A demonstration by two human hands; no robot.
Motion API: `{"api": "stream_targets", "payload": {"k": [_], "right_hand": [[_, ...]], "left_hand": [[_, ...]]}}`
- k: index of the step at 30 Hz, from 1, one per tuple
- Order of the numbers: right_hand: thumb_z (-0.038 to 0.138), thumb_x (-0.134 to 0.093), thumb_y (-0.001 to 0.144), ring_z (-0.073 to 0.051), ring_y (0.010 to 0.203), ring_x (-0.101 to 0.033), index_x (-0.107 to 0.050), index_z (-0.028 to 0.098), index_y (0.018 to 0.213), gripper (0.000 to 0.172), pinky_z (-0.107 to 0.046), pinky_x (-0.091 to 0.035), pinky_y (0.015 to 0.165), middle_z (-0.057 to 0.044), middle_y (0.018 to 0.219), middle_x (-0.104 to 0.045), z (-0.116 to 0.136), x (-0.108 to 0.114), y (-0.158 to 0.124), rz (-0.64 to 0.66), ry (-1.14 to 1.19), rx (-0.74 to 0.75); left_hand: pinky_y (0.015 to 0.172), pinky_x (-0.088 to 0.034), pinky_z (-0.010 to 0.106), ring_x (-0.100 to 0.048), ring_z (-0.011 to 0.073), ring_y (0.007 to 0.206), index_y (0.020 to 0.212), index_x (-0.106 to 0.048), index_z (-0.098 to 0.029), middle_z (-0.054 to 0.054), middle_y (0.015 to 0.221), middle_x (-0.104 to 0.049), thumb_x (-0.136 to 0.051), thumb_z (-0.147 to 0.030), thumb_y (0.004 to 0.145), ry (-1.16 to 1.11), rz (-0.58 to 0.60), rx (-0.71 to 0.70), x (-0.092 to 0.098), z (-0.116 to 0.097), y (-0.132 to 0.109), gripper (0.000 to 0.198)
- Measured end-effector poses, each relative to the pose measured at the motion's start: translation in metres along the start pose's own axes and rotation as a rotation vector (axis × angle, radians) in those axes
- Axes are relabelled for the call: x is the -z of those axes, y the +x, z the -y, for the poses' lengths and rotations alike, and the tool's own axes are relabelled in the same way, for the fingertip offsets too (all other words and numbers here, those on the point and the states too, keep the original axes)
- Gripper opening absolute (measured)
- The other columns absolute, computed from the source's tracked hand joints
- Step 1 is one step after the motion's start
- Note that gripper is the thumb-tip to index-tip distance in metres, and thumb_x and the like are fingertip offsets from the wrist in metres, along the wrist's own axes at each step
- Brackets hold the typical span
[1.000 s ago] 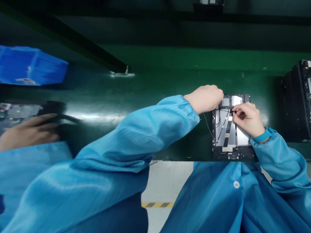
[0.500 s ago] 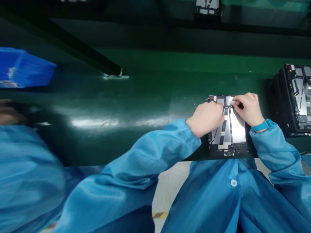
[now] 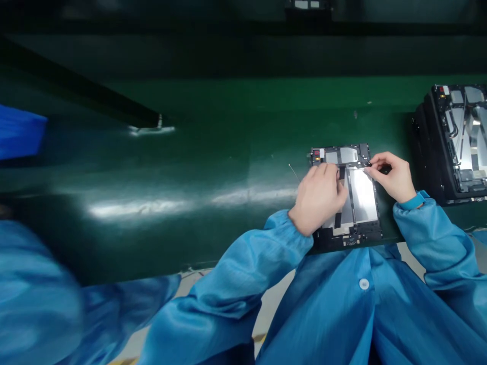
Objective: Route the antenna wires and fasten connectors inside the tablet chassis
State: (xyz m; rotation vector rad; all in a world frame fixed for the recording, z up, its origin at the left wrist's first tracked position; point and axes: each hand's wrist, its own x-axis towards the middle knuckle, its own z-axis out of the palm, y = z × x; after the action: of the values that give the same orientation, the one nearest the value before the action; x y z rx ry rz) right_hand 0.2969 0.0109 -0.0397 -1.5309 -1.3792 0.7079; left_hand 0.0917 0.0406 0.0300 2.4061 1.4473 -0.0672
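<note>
An opened tablet chassis (image 3: pixel 361 197) with silver shielding and black strips lies on the green belt (image 3: pixel 228 152) near its front edge. My left hand (image 3: pixel 317 200) rests on the chassis's left side, fingers curled and pressing down on the top-left part. A thin black wire (image 3: pixel 292 172) sticks out past that hand. My right hand (image 3: pixel 391 175) is at the chassis's upper right edge, with thumb and fingers pinched on a small dark part I cannot make out.
A second opened chassis (image 3: pixel 462 132) sits in a black holder at the right edge of the belt. A blue bin (image 3: pixel 19 132) is at the far left. Another person's blue sleeve (image 3: pixel 34 294) fills the lower left.
The view has swung left and down. My left hand slid from the chassis's top edge down onto its left side. My right hand moved from the middle to the upper right edge.
</note>
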Motion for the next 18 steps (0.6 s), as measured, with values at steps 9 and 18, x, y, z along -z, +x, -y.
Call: {"api": "stream_targets", "payload": {"k": [9, 18], "right_hand": [[0.026, -0.076, 0.079, -0.014, 0.067, -0.064, -0.069, 0.022, 0.086, 0.011, -0.031, -0.054, 0.070, 0.003, 0.072, -0.069, -0.006, -0.001, 0.003, -0.049, 0.061, -0.070], [0.024, -0.075, 0.081, -0.012, 0.061, -0.056, -0.066, 0.022, 0.080, 0.009, -0.028, -0.048, 0.062, 0.003, 0.070, -0.065, -0.002, 0.002, 0.004, -0.061, 0.027, -0.062]], "left_hand": [[0.097, -0.048, 0.045, -0.060, 0.0295, 0.105, 0.098, -0.074, -0.016, 0.012, 0.106, -0.071, -0.052, -0.024, 0.095, -0.165, 0.021, -0.335, -0.007, 0.005, 0.058, 0.023], [0.085, -0.049, 0.034, -0.065, 0.0215, 0.085, 0.089, -0.078, -0.016, 0.007, 0.093, -0.073, -0.060, -0.023, 0.088, -0.237, 0.175, -0.351, 0.009, 0.011, 0.081, 0.019]]}}
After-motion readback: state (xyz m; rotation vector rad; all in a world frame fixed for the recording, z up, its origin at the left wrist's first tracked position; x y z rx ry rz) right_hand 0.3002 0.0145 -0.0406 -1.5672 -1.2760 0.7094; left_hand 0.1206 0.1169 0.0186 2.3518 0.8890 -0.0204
